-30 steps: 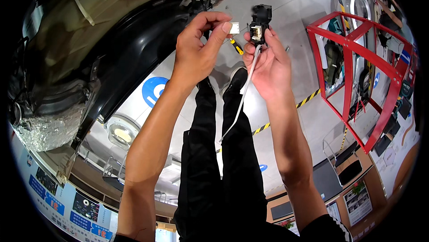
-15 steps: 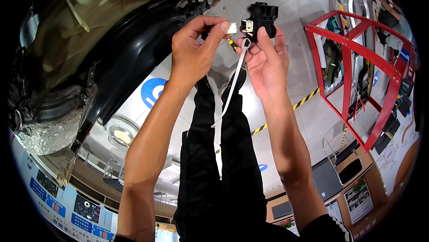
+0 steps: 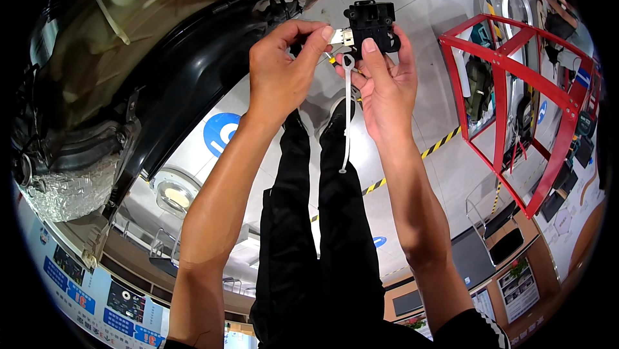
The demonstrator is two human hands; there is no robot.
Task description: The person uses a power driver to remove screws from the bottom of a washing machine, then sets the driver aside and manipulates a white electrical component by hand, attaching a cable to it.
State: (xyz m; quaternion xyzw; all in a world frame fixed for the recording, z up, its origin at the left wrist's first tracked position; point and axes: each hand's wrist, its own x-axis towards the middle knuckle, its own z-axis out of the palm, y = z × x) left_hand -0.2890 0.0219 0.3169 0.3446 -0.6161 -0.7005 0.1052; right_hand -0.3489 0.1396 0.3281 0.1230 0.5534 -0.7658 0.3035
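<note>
My left hand (image 3: 281, 65) pinches a small white plug (image 3: 336, 36) between thumb and forefinger. That plug meets the cream-coloured socket (image 3: 348, 37) on the near side of a black plastic unit (image 3: 373, 25); how deep it sits I cannot tell. My right hand (image 3: 389, 94) grips the black unit, thumb over its front and fingers behind it. A white plastic strap (image 3: 348, 110) with a looped end hangs from just below the unit, beside my right fingers. What the strap's loop is fixed to cannot be made out.
On the left stands a vehicle's black body panel (image 3: 187, 65), with a foil-wrapped part (image 3: 71, 194) beneath. A red metal frame (image 3: 500, 91) stands at right. Yellow-black tape (image 3: 441, 142) crosses the tiled floor. A blue round floor marker (image 3: 221, 133) lies left of my legs.
The black unit has come left in my right hand, closing the gap to the white plug. The strap has swung from slanting left to hanging nearly straight. My left hand has hardly moved.
</note>
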